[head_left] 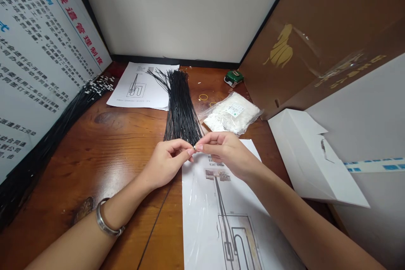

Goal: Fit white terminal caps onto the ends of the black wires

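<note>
My left hand (172, 161) and my right hand (225, 150) meet fingertip to fingertip over the top edge of a printed drawing sheet (202, 215). Between the tips shows a tiny white piece, apparently a plastic connector (194, 147), pinched by my left thumb and finger. The right thumb and forefinger are closed right against it; whatever they grip is too small to make out. Just beyond the hands lies a thick bundle of thin black wires (181, 105), its near ends partly covered by my fingers.
A clear bag of small white parts (236, 112) lies right of the wires, with a green tape measure (233, 78) behind. A second drawing (136, 88) lies back left. More black wires with white ends (72, 107) line the left panel. A white box (303, 156) stands right.
</note>
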The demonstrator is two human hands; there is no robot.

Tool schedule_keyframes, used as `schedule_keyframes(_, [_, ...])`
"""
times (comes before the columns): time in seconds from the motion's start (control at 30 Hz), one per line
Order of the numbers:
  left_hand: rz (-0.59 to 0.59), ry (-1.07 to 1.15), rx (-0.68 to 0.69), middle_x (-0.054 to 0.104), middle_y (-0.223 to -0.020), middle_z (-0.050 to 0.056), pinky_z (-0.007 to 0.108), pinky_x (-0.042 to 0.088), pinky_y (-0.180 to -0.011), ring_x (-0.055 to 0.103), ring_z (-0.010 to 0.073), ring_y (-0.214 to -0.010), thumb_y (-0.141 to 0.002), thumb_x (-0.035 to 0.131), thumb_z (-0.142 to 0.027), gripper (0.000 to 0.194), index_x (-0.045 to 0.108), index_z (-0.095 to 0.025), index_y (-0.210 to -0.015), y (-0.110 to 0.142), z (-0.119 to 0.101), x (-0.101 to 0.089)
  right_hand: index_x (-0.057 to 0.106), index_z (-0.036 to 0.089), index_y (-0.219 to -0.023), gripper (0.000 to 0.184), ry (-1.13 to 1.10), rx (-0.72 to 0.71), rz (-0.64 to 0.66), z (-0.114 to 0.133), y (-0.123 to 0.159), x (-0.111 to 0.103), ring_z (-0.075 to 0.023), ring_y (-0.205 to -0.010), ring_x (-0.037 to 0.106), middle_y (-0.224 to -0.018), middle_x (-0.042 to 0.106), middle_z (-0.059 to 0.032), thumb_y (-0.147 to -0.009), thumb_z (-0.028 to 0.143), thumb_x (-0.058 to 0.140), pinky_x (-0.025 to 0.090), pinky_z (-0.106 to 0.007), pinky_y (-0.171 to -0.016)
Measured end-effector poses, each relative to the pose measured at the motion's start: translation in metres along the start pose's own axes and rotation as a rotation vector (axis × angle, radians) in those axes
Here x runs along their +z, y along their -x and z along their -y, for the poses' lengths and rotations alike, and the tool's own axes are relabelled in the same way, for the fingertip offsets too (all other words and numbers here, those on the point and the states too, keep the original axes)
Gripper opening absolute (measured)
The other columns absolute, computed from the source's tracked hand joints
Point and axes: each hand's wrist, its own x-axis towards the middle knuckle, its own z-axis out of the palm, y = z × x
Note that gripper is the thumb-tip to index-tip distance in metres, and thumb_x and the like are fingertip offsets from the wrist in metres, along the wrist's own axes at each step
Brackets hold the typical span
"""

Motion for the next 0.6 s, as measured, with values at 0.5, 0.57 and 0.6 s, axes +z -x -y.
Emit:
schedule_keyframes(0.5, [0.008, 0.004, -0.038, 0.065, -0.069, 0.003, 0.025, 0.037, -0.059, 0.051, 0.0113, -0.06, -0.084, 0.056, -0.029, 0.022, 0.064, -0.014, -0.071, 0.0003, -0.002, 0.0006, 0.065, 0.015, -0.07, 0.012, 0.136, -0.029, -0.041, 0.0032, 0.0047, 0.0026, -0.0057, -0.043, 0.035, -0.051, 0.054, 0.0023, -0.071, 0.027, 0.067, 0.023, -0.022, -0.041])
schedule_keyframes(0.57, [0.004, 0.011, -0.046, 0.065, -0.069, 0.003, 0.025, 0.038, -0.059, 0.051, 0.0113, -0.06, -0.084, 0.056, -0.028, 0.021, 0.064, -0.013, -0.07, 0.0001, -0.002, 0.0008, 0.064, 0.016, -0.07, 0.011, 0.191, -0.015, -0.067, 0.0043, 0.0067, 0.0056, -0.0053, -0.038, 0.031, -0.043, 0.044, 0.0062, -0.073, 0.026, 0.065, 0.02, -0.021, -0.038])
schedule_keyframes(0.6, [-0.002, 0.015, -0.05, 0.065, -0.068, 0.003, 0.025, 0.038, -0.059, 0.051, 0.0112, -0.06, -0.083, 0.057, -0.028, 0.021, 0.064, -0.013, -0.07, 0.0, -0.0021, 0.0009, 0.064, 0.016, -0.069, 0.01, 0.217, -0.008, -0.082, 0.0051, 0.0078, 0.0076, -0.0048, -0.036, 0.027, -0.04, 0.039, 0.0081, -0.074, 0.025, 0.064, 0.017, -0.021, -0.036])
